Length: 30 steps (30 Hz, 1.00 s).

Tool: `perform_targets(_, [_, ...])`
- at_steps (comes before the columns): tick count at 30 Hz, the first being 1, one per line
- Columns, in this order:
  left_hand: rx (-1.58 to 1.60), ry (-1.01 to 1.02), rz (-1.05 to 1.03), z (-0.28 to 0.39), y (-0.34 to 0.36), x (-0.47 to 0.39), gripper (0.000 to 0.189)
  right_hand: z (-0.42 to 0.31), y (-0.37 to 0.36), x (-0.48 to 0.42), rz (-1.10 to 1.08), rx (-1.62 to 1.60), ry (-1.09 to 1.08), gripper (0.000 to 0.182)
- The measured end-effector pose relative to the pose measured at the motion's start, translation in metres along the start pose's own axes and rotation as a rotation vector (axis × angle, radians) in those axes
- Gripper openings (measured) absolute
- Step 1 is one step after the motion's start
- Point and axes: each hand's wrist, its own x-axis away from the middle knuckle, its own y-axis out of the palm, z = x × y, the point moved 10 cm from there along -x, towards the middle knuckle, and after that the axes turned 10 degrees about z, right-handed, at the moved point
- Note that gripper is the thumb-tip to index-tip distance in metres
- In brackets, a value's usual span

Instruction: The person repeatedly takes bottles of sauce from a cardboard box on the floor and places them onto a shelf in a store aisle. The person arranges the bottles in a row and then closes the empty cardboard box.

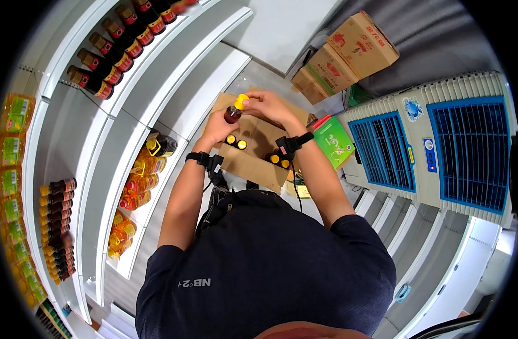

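A dark sauce bottle with a yellow cap (232,114) is tilted above an open cardboard box (254,168). My left hand (218,127) is wrapped around the bottle's body. At the top, the fingers of my right hand (265,106) grip the yellow cap. Two yellow-capped bottles (236,142) stand inside the box near its left side. Further yellow-capped bottles (279,160) show at its right side, partly hidden by my right wrist, which wears a strapped black device (287,146). A similar device (215,166) is on my left wrist.
White shelves (199,80) on the left carry dark sauce bottles (110,55), small bottles (57,229) and cooking oil jugs (142,182). At right stand a large air cooler (420,148), a green box (333,142) and stacked cartons (345,57). More shelving (415,237) lies behind me.
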Motion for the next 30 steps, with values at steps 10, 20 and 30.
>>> perform_targets(10, [-0.070, -0.214, 0.289, -0.081, -0.060, 0.045, 0.032, 0.222, -0.008, -0.034, -0.375, 1.231, -0.021, 0.064])
perform_targets(20, [-0.041, -0.360, 0.335, -0.128, -0.063, 0.086, 0.034, 0.249, -0.016, -0.028, -0.313, 0.994, -0.061, 0.050])
perform_targets(30, [0.038, -0.322, 0.427, -0.103, -0.059, 0.075, 0.035, 0.118, -0.023, -0.032, -0.200, 0.549, -0.275, 0.043])
